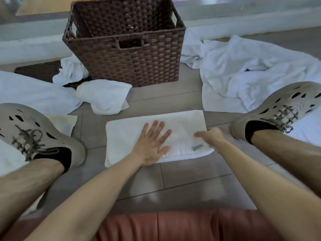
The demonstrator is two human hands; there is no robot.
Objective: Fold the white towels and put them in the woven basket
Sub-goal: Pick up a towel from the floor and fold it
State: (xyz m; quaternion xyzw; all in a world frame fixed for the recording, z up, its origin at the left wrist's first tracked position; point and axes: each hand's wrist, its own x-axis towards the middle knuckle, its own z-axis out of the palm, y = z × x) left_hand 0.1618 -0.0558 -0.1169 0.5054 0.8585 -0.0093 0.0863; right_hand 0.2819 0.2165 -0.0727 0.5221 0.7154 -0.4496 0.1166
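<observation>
Folded towel flat on floor between feet, near woven basket. Left hand spread flat on it; right hand blurred, grip indeterminate. Basket interior dark, contents unclear

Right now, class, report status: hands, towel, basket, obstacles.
Left hand flat on folded towel. Right hand curled at its right end. Woven basket ahead, looks empty. Loose towels either side; path clear.
</observation>
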